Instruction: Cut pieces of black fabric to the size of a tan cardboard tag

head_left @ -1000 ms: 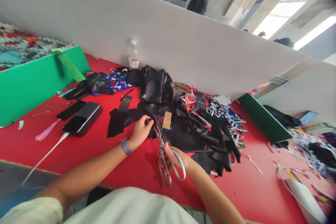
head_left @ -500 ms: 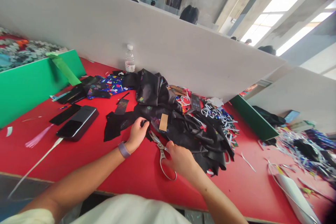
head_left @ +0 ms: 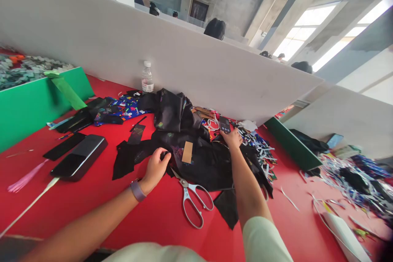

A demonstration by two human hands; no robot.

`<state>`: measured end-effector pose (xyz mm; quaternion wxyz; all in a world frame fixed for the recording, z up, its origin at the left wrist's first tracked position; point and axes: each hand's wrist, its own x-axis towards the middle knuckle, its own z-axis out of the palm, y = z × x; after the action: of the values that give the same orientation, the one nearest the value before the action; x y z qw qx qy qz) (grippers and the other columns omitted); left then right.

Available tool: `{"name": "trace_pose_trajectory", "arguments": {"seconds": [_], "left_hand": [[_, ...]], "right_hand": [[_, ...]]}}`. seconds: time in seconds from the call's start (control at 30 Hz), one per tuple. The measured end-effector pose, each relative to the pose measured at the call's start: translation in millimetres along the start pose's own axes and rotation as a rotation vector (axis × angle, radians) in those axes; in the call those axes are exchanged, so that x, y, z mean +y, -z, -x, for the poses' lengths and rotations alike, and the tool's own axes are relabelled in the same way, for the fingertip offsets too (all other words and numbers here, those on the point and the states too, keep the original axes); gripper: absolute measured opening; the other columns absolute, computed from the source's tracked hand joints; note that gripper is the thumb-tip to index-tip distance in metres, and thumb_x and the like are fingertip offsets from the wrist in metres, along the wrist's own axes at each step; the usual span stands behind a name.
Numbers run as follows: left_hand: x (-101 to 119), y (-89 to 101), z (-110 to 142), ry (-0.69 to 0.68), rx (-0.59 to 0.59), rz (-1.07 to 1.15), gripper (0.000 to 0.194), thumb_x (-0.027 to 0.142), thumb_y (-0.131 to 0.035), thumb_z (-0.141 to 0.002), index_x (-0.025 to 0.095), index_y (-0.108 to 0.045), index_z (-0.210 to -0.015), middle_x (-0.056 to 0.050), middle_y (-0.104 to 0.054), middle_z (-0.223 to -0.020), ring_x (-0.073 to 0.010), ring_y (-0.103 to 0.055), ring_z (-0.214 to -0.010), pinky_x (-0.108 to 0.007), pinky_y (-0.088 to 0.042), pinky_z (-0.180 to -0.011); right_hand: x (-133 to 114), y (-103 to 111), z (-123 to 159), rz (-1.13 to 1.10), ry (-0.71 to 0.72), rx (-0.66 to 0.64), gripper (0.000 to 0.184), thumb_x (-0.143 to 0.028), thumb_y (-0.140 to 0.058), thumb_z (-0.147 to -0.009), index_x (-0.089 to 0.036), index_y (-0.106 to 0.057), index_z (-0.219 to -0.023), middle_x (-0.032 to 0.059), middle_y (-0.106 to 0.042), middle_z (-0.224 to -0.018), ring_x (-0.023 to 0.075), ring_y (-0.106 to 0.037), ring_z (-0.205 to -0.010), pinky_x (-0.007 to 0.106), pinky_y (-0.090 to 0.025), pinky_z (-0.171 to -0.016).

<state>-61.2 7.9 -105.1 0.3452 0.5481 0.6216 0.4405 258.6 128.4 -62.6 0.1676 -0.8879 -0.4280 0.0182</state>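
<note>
My left hand (head_left: 156, 168) is closed, thumb against fingers, on a bit of black fabric (head_left: 166, 156) at the near edge of a dark cloth heap. Close to its right, a pair of metal scissors (head_left: 185, 184) lies on the red table, handles toward me and blades spread a little, tips by the fabric. My right hand (head_left: 232, 137) reaches over the heap and grips the lower end of a dark phone (head_left: 225, 123); some fingers are hidden. Between the hands, a tan card (head_left: 187, 152) rests on the black printed cloth (head_left: 211, 163).
A water bottle (head_left: 147, 77) stands by the grey partition (head_left: 107, 45). At left are a black device (head_left: 80, 157) with a white cable, a pink tassel (head_left: 27, 177) and a green divider (head_left: 27, 110). White and blue scraps (head_left: 260, 147) lie right of the heap.
My right hand has let go of the scissors, which now lie on the table, and has moved forward to the phone. My left hand stays at the fabric. The view has shifted slightly.
</note>
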Motion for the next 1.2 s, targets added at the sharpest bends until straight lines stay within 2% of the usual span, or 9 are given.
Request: {"name": "trace_pose_trajectory", "arguments": {"seconds": [0.1,0.17,0.33,0.63,0.8,0.9,1.0,1.1,1.2], "left_hand": [[1,0.4,1,0.009,0.007,-0.005,0.018,0.039,-0.049,-0.081,0.022,-0.056,-0.082,0.003,-0.055,-0.068,-0.0151,-0.050,-0.059,-0.026,-0.037,-0.056],[2,1.0,2,0.010,0.008,-0.002,0.019,0.039,-0.049,-0.081,0.022,-0.056,-0.082,0.003,-0.056,-0.069,-0.0149,-0.050,-0.058,-0.026,-0.037,-0.055],[3,0.9,2,-0.005,0.000,-0.015,0.019,0.039,-0.049,-0.081,0.022,-0.057,-0.082,0.002,-0.058,-0.073,-0.0150,-0.050,-0.059,-0.026,-0.039,-0.057],[0,-2.4,1,-0.011,0.002,-0.017,0.019,0.040,-0.050,-0.080,0.022,-0.057,-0.082,0.002,-0.059,-0.074,-0.0154,-0.051,-0.061,-0.027,-0.040,-0.059],[0,-1.0,0,0.034,0.002,0.006,0.018,0.038,-0.050,-0.080,0.022,-0.057,-0.086,0.002,-0.057,-0.071,-0.0162,-0.052,-0.062,-0.026,-0.039,-0.058],[1,-0.5,-1,0.039,-0.001,0.024,0.018,0.038,-0.051,-0.080,0.022,-0.057,-0.084,0.002,-0.056,-0.068,-0.0161,-0.052,-0.060,-0.026,-0.038,-0.056],[1,-1.5,0,0.029,0.003,0.029,0.018,0.038,-0.052,-0.079,0.021,-0.057,-0.081,0.003,-0.056,-0.067,-0.0153,-0.051,-0.058,-0.025,-0.037,-0.055],[0,-2.9,1,0.002,0.003,0.037,0.018,0.039,-0.052,-0.079,0.021,-0.058,-0.081,0.003,-0.056,-0.067,-0.0144,-0.049,-0.057,-0.025,-0.037,-0.055],[-2,-3.1,0,-0.008,0.006,0.045,0.019,0.039,-0.052,-0.079,0.021,-0.058,-0.080,0.003,-0.056,-0.068,-0.0144,-0.048,-0.058,-0.025,-0.037,-0.055]], "right_hand": [[0,-16,-10,0.007,-0.008,0.007,0.095,-0.054,-0.066,-0.070,-0.009,-0.026,-0.143,0.0247,-0.048,-0.134,0.0361,-0.042,-0.127,0.048,-0.027,-0.105],[2,-21,-17,0.002,0.004,0.009,0.095,-0.053,-0.066,-0.070,-0.010,-0.023,-0.144,0.0240,-0.048,-0.133,0.0351,-0.046,-0.124,0.046,-0.031,-0.103],[15,-24,-33,-0.017,0.040,0.031,0.089,-0.048,-0.065,-0.073,-0.012,-0.024,-0.143,0.0224,-0.048,-0.131,0.0322,-0.054,-0.115,0.037,-0.042,-0.092],[20,-29,-46,-0.008,0.036,0.110,0.081,-0.043,-0.064,-0.077,-0.005,-0.029,-0.138,0.0257,-0.048,-0.126,0.0335,-0.052,-0.115,0.036,-0.042,-0.091],[14,-15,-30,0.023,0.106,0.131,0.071,-0.045,-0.062,-0.080,-0.003,-0.039,-0.132,0.0294,-0.044,-0.129,0.0385,-0.042,-0.123,0.044,-0.033,-0.099],[16,-5,-8,0.037,0.230,0.121,0.051,-0.046,-0.053,-0.087,-0.014,-0.049,-0.127,0.0205,-0.046,-0.133,0.0353,-0.034,-0.130,0.045,-0.026,-0.105],[22,0,7,0.050,0.309,0.065,0.035,-0.042,-0.046,-0.092,-0.022,-0.057,-0.118,0.0124,-0.055,-0.125,0.0287,-0.042,-0.125,0.039,-0.031,-0.103],[29,0,2,0.073,0.242,0.037,0.036,-0.038,-0.047,-0.091,-0.016,-0.058,-0.117,0.0151,-0.059,-0.119,0.0283,-0.052,-0.115,0.038,-0.038,-0.096],[33,-4,-14,0.086,0.119,0.034,0.050,-0.043,-0.055,-0.085,-0.010,-0.052,-0.122,0.0200,-0.058,-0.119,0.0317,-0.055,-0.111,0.040,-0.042,-0.091]]}}
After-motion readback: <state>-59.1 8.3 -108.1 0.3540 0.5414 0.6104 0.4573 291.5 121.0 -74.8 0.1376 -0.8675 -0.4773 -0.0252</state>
